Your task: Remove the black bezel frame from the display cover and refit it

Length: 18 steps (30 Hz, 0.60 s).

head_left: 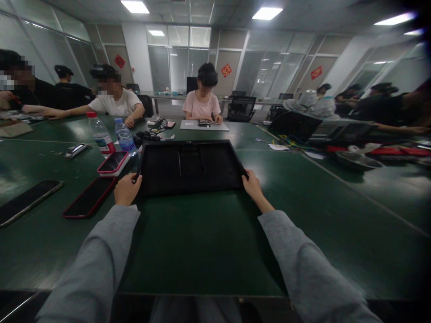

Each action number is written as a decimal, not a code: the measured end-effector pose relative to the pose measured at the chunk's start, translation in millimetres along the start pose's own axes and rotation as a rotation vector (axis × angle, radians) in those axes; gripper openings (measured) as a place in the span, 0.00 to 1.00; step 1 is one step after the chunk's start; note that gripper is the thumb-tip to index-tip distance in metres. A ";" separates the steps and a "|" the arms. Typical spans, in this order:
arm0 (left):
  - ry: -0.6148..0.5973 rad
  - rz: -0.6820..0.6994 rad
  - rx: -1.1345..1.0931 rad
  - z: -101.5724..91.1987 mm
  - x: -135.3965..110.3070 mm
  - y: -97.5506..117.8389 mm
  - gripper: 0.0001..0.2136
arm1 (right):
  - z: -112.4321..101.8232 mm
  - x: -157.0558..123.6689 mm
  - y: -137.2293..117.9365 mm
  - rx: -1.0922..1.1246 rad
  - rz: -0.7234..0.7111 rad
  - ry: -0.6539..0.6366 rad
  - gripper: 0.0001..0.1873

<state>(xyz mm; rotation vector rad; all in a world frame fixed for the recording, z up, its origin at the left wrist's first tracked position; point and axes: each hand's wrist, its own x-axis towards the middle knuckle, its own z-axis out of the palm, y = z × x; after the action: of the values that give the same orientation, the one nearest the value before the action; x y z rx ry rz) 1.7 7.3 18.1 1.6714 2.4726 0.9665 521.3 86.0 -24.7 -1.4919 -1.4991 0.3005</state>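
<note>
A shallow black monitor shell, rectangular with a raised rim and two thin light lines near its middle, is held level just above or on the green table; I cannot tell if it touches. My left hand grips its left edge, thumb on the rim and fingers curled. At the opposite edge, my right hand is closed on the rim in the same way. Close to my left hand lie a phone in a red case and a pink-edged phone on a white box.
Two water bottles, one red-capped and one blue-capped, stand behind the phones. Another phone lies far left. Cables lie beyond the shell. Across the table, a person in pink works at a white board. A metal bowl sits right.
</note>
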 end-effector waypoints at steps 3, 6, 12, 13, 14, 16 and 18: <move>-0.061 -0.050 -0.031 -0.2 0.8 -0.3 0.27 | -0.2 -0.4 -2.9 0.013 -0.005 0.005 0.21; -0.085 -0.072 -0.033 0.2 1.4 -0.9 0.28 | -0.7 -0.4 -5.5 -0.003 0.017 0.004 0.21; -0.046 -0.028 -0.031 2.5 1.8 -2.8 0.28 | -0.1 -0.2 -5.6 0.007 0.021 -0.001 0.21; -0.045 -0.030 -0.026 2.5 1.7 -2.6 0.28 | 0.1 -0.1 -5.6 0.007 0.020 -0.005 0.21; -0.049 -0.034 -0.018 2.2 1.4 -2.3 0.27 | 0.1 0.0 -5.8 0.003 0.021 -0.007 0.22; -0.051 -0.035 0.005 0.8 0.0 -0.8 0.27 | -0.6 -0.3 -7.7 -0.011 0.023 -0.011 0.22; -0.012 0.015 0.041 -1.4 -2.9 2.0 0.25 | -2.3 -1.8 -12.3 -0.059 0.020 -0.018 0.22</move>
<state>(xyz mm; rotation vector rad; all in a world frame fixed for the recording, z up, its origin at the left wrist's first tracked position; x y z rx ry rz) 4.2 4.7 19.3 1.7053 2.4927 0.9105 514.8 80.7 -15.2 -1.5552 -1.5200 0.2839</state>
